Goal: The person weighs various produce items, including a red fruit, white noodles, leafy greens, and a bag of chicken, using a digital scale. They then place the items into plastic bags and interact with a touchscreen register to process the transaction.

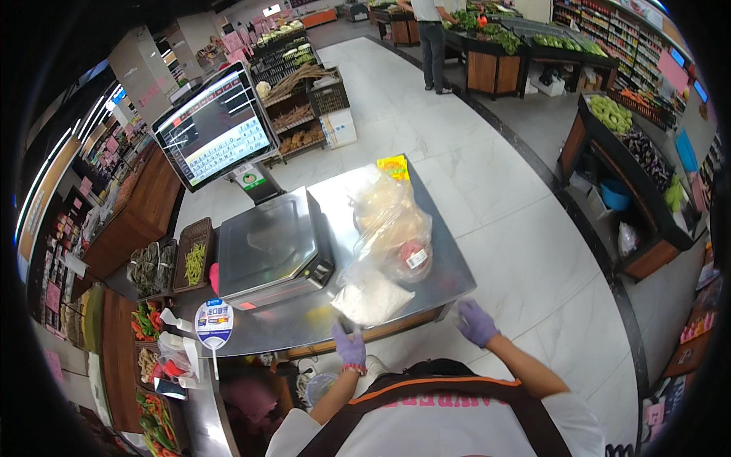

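Observation:
My left hand (349, 348), in a purple glove, is at the front edge of the steel counter (285, 328), just below a clear bag of white powdery or granular contents (372, 300). Whether its fingers touch the bag cannot be told. My right hand (477, 324), gloved alike, hangs off the counter's right corner with nothing seen in it. Plastic bags of pale goods (388, 211) lie behind the white one, with a red round item bearing a label (414, 255) and a yellow packet (393, 167). To the left sits a weighing scale (268, 240) with a screen (214, 128).
Baskets of green peppers (195, 264) and chillies (148, 321), and a round hand fan (214, 324), lie at the left. A produce stand (645, 200) is on the right. A person (432, 45) stands by leafy vegetables at the back.

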A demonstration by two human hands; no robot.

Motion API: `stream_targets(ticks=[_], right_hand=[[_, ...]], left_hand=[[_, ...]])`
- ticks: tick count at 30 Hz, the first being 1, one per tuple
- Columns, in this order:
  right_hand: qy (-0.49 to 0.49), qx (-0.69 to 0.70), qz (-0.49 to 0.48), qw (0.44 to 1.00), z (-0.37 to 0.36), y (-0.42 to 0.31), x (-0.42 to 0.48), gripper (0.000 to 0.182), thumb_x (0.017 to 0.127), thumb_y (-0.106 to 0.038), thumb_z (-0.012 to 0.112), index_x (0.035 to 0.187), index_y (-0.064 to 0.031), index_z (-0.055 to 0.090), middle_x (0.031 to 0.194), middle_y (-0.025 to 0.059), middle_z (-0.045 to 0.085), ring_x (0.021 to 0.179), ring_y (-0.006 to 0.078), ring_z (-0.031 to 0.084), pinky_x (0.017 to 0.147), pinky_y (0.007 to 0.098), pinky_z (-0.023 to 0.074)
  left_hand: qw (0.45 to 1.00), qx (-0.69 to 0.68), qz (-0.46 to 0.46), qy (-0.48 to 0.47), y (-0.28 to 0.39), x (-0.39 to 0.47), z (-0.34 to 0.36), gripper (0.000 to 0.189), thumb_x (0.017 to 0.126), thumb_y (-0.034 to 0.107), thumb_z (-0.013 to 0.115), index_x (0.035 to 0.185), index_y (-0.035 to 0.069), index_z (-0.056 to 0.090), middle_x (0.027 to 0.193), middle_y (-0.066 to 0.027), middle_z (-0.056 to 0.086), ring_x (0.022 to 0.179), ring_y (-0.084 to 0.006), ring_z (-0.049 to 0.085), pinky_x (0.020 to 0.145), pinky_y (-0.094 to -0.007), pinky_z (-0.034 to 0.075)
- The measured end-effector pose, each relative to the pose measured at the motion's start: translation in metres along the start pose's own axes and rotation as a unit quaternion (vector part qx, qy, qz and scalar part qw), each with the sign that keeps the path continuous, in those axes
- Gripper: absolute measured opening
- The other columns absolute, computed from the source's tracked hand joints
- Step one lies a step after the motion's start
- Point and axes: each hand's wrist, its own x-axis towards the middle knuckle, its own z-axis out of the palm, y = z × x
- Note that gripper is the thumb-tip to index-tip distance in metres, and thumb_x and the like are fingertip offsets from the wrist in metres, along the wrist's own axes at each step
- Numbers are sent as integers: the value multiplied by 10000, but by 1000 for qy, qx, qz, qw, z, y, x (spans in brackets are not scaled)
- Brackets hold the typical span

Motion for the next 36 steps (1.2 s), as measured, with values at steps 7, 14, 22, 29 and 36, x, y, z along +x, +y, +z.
stream_targets(ticks=[7, 14, 22, 29, 36], right_hand=[[-200, -36, 221, 954, -12, 142, -122, 347, 819, -355, 544, 1118, -180, 560, 1163, 108, 506, 1017, 265, 546, 873, 373, 440], [-143, -5, 225, 964, -69, 187, -76, 366, 832, -338, 523, 1154, -164, 537, 1147, 131, 515, 1015, 292, 539, 860, 387, 443], [-112, -53, 272, 954, -135, 335, -52, 362, 819, -324, 543, 1098, -95, 573, 1065, 162, 575, 1027, 313, 530, 881, 390, 426], [-44, 47, 522, 851, -136, 510, -157, 330, 733, -263, 578, 944, -17, 639, 795, 154, 657, 761, 300, 636, 700, 365, 505], [-157, 258, 449, 841, -141, 578, -165, 277, 721, -269, 565, 883, -77, 680, 830, 129, 663, 739, 242, 637, 670, 348, 512]], left_hand=[[973, 177, -148, -25, -23, -78, 47, 732, 663, 155, 672, 1305, 25, 344, 1295, -212, 360, 1189, -370, 364, 994, -387, 321], [813, 282, -280, -426, -123, -61, 120, 537, 718, 333, 543, 1180, 60, 525, 1144, -160, 558, 1099, -307, 500, 931, -369, 393], [746, 354, -77, -558, -119, -88, 285, 434, 733, 422, 512, 1005, 107, 634, 1170, -141, 554, 1096, -300, 511, 929, -361, 407], [734, 327, -156, -575, -70, -99, 331, 377, 739, 385, 528, 968, 110, 651, 1143, -143, 568, 1073, -297, 529, 909, -354, 424], [779, 308, -175, -517, -29, -107, 338, 345, 752, 326, 531, 984, 97, 644, 1109, -146, 587, 1058, -295, 541, 894, -350, 434]])
